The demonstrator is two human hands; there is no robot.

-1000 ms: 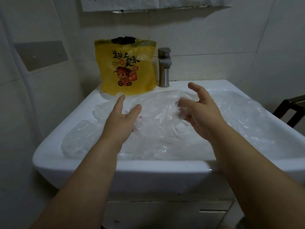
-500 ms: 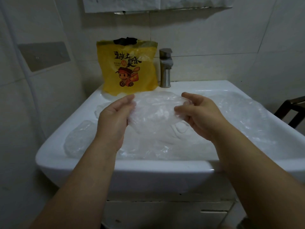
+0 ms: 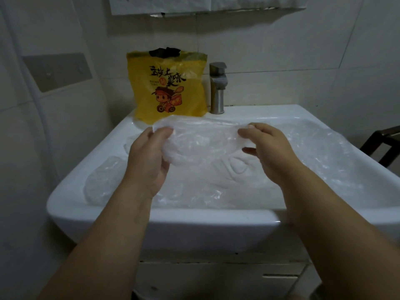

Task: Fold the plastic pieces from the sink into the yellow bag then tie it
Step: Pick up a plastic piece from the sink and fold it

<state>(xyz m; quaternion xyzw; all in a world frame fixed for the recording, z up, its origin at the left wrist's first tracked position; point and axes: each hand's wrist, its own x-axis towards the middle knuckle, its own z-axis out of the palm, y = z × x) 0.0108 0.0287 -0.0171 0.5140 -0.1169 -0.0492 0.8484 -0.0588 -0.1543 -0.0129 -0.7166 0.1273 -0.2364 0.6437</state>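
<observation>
Since a moment ago, the left hand and right hand have drawn apart, stretching a thin clear plastic piece above the white ceramic sink, fingers clamped on its ends. Best to fold it flat and even before filling the yellow printed bag behind.

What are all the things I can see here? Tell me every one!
sink: one, white, by the tiled wall.
tap: one, silver, sink's back rim.
yellow bag: one, yellow with cartoon, left of the tap.
held plastic piece: one, clear, above the sink.
loose plastic pieces: several, clear, in the sink.
cupboard: one, white, under the sink.
left hand: one, grips the held plastic piece's left end.
right hand: one, pinches its right end.
</observation>
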